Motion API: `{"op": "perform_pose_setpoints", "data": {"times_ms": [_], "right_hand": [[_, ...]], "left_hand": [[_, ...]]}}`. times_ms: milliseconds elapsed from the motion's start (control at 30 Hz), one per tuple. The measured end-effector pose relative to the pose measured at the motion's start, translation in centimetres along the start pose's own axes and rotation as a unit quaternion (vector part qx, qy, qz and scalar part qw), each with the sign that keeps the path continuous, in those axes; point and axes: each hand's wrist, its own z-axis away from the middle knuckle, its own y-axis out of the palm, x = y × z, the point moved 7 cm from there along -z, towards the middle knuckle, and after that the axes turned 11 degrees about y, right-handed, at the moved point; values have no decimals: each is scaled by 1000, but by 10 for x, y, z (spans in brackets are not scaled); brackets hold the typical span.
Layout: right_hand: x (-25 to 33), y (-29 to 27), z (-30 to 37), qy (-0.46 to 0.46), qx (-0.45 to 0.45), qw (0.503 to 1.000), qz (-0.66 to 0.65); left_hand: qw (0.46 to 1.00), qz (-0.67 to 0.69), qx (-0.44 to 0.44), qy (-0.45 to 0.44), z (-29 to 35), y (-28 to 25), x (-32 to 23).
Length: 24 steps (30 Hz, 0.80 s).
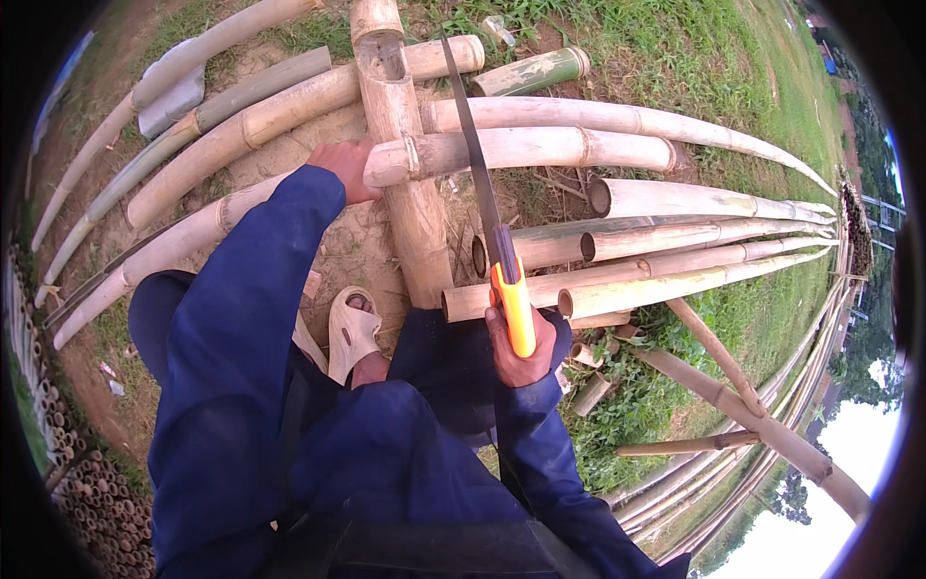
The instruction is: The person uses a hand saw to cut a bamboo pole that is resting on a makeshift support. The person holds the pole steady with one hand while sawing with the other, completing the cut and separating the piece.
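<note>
R hand (524, 355) was wrapped tight round the saw's (501, 249) orange handle; blade crossed over short bamboo pc (540, 148), contact unclear. Pc lay across thick bamboo log (417, 227). L hand (345, 168) was at pc's L end, fingers hidden, so can't tell if gripping. Other poles (675, 200) lay to R.

Bright, diffuse daylight lit the saw (491, 203), sky (858, 444) below and right glared white, poles (675, 200) rightward bowed.

green grass (699, 58) under white sky (791, 531)
</note>
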Motion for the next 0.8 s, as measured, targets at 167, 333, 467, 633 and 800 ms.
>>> {"op": "perform_pose_setpoints", "data": {"times_ms": [167, 333, 467, 633, 800], "right_hand": [[9, -56, 89, 42, 4, 997, 65], [11, -64, 87, 38, -5, 999, 24], [6, -56, 53, 9, -51, 997, 55], [12, -72, 66, 9, -37, 997, 70], [27, -84, 58, 57, -8, 995, 83]], "left_hand": [[999, 29, 27, -20, 6, -2, 6], [1000, 6, -16, -10, -19, -8, 1], [998, -21, -29, -47, -36, -22, 12], [1000, 12, -22, -14, -37, -16, 7], [997, 64, -28, -10, -30, -17, 4]]}}
